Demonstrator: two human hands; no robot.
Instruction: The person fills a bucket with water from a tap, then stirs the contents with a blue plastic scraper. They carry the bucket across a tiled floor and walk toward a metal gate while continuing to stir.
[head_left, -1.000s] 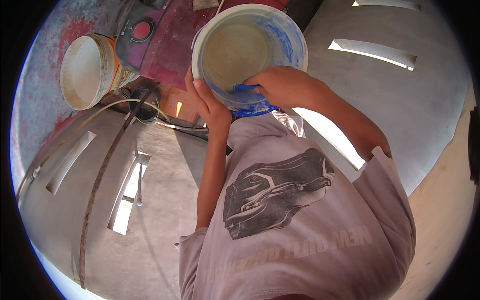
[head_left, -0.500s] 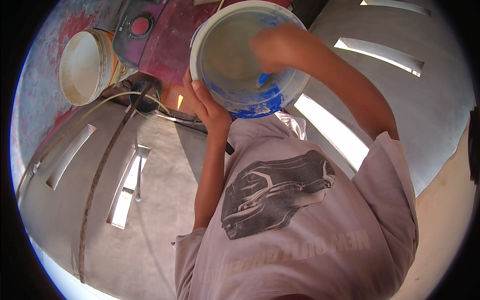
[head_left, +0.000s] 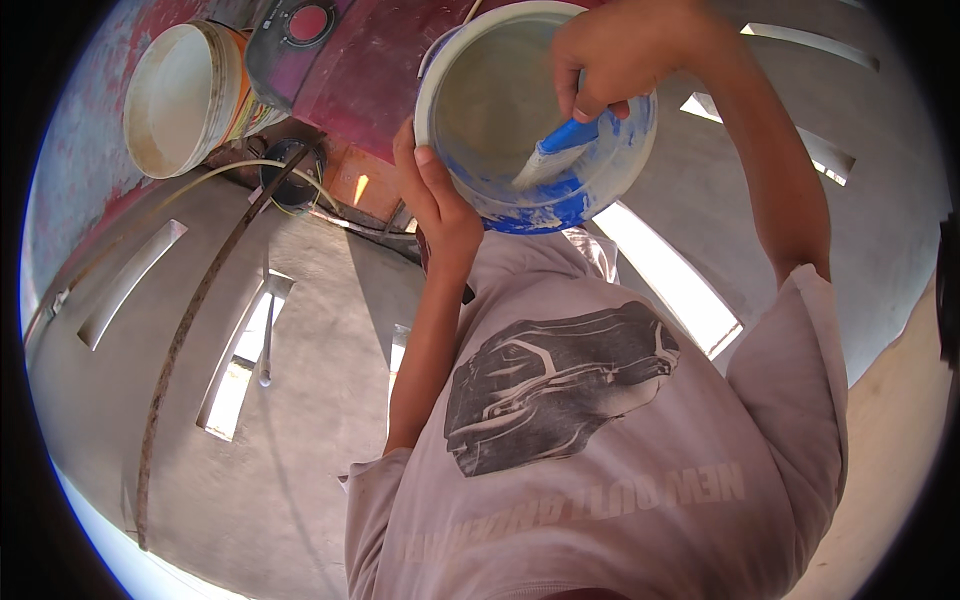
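Grey surface (head_left: 310, 480) fills most of the view, cut by long narrow slots, several bright. Pale T-shirt (head_left: 600, 485) on the wearer next, lower centre: dark car-front graphic, faint lettering under it. Red and purple casing (head_left: 365, 80) at top, left of centre. Blue bucket (head_left: 540, 213) with off-white rim sits top centre, in front of the wearer, mouth facing the camera; inner wall smeared blue and whitish, bottom dull grey. Can't tell if there's liquid in it. White pail (head_left: 172, 100) with orange and patterned outer wall is upper left, tipped, beside the casing, well apart from the bucket. Rusty rod (head_left: 178, 342) runs lengthwise down the left. Hands are apart, both occupied. Right hand (head_left: 635, 60) is over the bucket's right side, fingers closed around a brush handle. Left hand (head_left: 440, 205) is clamped on the bucket's left edge, thumb at the rim. Brush (head_left: 553, 152): blue handle, pale bristles angled down-left into the bucket; bristle contact with the inner wall unclear. Dark round vessel (head_left: 297, 187) below the casing, by the rod's upper end. Reddish dial (head_left: 306, 24) on the casing, smallest item.
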